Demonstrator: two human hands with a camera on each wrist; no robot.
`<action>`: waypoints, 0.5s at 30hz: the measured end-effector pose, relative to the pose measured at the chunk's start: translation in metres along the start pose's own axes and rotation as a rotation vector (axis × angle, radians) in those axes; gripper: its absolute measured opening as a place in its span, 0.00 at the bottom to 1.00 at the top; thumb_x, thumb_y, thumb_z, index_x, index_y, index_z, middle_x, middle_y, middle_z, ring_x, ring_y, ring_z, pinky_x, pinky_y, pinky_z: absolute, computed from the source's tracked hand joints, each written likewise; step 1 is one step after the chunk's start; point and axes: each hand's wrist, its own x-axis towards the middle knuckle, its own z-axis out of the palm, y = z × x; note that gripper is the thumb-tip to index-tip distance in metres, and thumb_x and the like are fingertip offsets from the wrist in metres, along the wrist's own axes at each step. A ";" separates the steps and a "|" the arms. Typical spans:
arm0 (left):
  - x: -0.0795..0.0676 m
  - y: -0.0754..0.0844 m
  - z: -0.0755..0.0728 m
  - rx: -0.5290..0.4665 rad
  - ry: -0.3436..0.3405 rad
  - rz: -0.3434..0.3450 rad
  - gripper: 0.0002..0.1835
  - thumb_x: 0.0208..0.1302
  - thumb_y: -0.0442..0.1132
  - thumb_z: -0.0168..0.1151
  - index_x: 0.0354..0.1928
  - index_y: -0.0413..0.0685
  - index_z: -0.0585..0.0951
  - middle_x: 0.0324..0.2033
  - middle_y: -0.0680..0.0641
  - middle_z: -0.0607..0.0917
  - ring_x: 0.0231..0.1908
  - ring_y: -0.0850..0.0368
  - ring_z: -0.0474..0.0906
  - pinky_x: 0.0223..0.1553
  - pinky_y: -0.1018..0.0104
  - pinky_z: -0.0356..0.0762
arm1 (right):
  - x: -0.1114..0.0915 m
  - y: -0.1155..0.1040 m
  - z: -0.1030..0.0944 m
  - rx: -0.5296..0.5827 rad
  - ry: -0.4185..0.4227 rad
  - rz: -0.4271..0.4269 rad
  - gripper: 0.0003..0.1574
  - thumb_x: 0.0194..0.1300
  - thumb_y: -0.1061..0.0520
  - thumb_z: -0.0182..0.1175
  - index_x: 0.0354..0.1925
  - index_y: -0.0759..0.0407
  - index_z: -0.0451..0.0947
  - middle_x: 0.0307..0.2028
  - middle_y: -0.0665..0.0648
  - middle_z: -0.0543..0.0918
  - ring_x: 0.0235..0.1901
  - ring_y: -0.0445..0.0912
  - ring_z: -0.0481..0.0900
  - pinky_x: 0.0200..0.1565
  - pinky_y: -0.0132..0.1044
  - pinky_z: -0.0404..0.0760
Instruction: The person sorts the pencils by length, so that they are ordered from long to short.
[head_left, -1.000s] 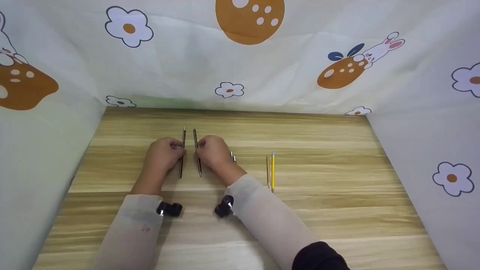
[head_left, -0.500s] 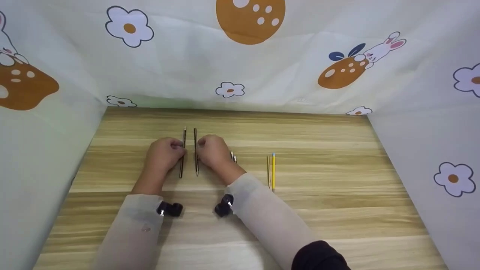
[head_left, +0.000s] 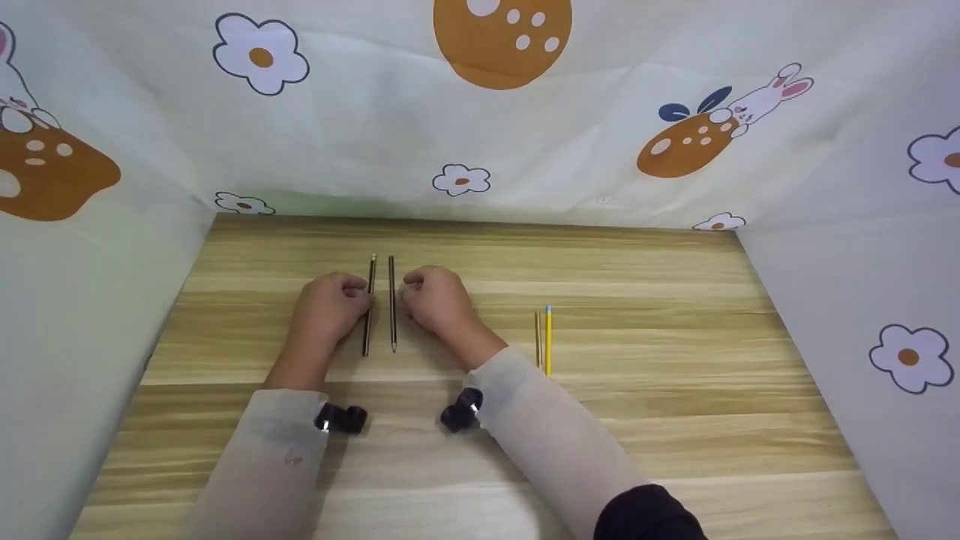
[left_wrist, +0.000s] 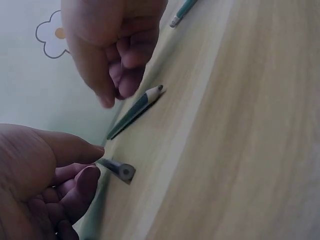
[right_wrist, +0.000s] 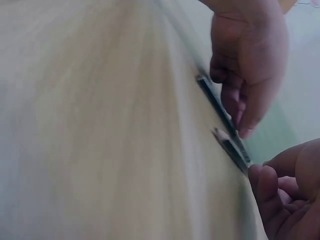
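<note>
Two dark pencils lie side by side, nearly parallel, in the head view. The left pencil (head_left: 367, 334) has its flat end toward me; the right pencil (head_left: 392, 300) points its sharpened tip my way. My left hand (head_left: 330, 307) pinches the left pencil between thumb and forefinger around its middle. Just right of the other pencil, a small gap away, is my right hand (head_left: 439, 304), its fingers loosely curled with nothing in them. Seen from the left wrist, the right pencil (left_wrist: 130, 117) lies on the wood below the raised right hand (left_wrist: 115, 45).
To the right, a yellow pencil (head_left: 548, 337) with a blue end lies beside a thin brownish pencil (head_left: 538, 337), their near ends by the right sleeve. A green pencil (left_wrist: 185, 12) shows at the top of the left wrist view. Patterned cloth (head_left: 360, 135) walls the wooden table (head_left: 637, 300).
The right pencil has straightened, and my right hand has let go of it and drawn back rightward. My left hand has brought the left pencil slightly closer to it.
</note>
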 end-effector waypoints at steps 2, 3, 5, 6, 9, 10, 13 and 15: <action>-0.002 0.004 0.001 -0.005 0.017 0.012 0.22 0.69 0.45 0.67 0.60 0.41 0.87 0.51 0.40 0.91 0.51 0.45 0.87 0.58 0.48 0.83 | -0.003 0.003 -0.009 0.050 -0.004 0.004 0.19 0.75 0.54 0.65 0.59 0.59 0.87 0.38 0.53 0.93 0.24 0.39 0.86 0.35 0.33 0.87; -0.003 0.007 0.001 -0.008 0.020 0.016 0.22 0.69 0.45 0.67 0.60 0.42 0.87 0.50 0.41 0.91 0.50 0.45 0.86 0.57 0.48 0.83 | -0.005 0.005 -0.014 0.075 -0.002 0.006 0.19 0.75 0.54 0.65 0.59 0.60 0.87 0.38 0.53 0.93 0.25 0.39 0.87 0.34 0.33 0.87; -0.005 0.013 0.003 -0.014 0.023 0.023 0.22 0.69 0.45 0.67 0.60 0.43 0.87 0.49 0.42 0.92 0.50 0.46 0.87 0.56 0.49 0.83 | -0.008 0.010 -0.023 0.106 0.006 -0.001 0.20 0.73 0.53 0.67 0.58 0.61 0.87 0.37 0.53 0.93 0.28 0.40 0.87 0.35 0.33 0.87; -0.005 0.016 0.005 -0.021 0.023 0.029 0.22 0.69 0.45 0.67 0.60 0.44 0.87 0.49 0.43 0.92 0.49 0.47 0.87 0.56 0.50 0.83 | -0.010 0.013 -0.028 0.112 0.013 -0.007 0.20 0.73 0.53 0.68 0.58 0.61 0.87 0.37 0.54 0.93 0.29 0.40 0.87 0.36 0.34 0.87; -0.008 0.025 0.009 -0.045 0.004 0.046 0.22 0.70 0.46 0.68 0.61 0.44 0.87 0.50 0.44 0.91 0.50 0.47 0.87 0.55 0.51 0.84 | -0.016 0.021 -0.042 0.114 0.028 -0.011 0.21 0.71 0.52 0.69 0.57 0.61 0.87 0.40 0.54 0.93 0.33 0.40 0.87 0.39 0.34 0.87; -0.009 0.028 0.010 -0.056 -0.004 0.052 0.22 0.70 0.45 0.68 0.61 0.43 0.86 0.50 0.43 0.91 0.50 0.47 0.87 0.55 0.51 0.84 | -0.018 0.025 -0.046 0.119 0.026 -0.010 0.22 0.71 0.52 0.69 0.58 0.61 0.87 0.40 0.55 0.93 0.33 0.41 0.87 0.39 0.35 0.87; -0.012 0.037 0.014 -0.088 -0.036 0.061 0.23 0.71 0.46 0.68 0.62 0.43 0.85 0.51 0.43 0.91 0.53 0.46 0.87 0.57 0.50 0.85 | -0.025 0.033 -0.060 0.106 0.030 -0.006 0.22 0.71 0.51 0.69 0.58 0.61 0.87 0.41 0.54 0.93 0.35 0.41 0.87 0.40 0.35 0.87; -0.013 0.043 0.017 -0.096 -0.052 0.066 0.23 0.71 0.46 0.69 0.63 0.43 0.85 0.52 0.43 0.91 0.54 0.46 0.87 0.57 0.49 0.85 | -0.029 0.038 -0.068 0.106 0.037 -0.008 0.22 0.70 0.51 0.69 0.58 0.61 0.87 0.41 0.54 0.93 0.36 0.41 0.87 0.41 0.35 0.87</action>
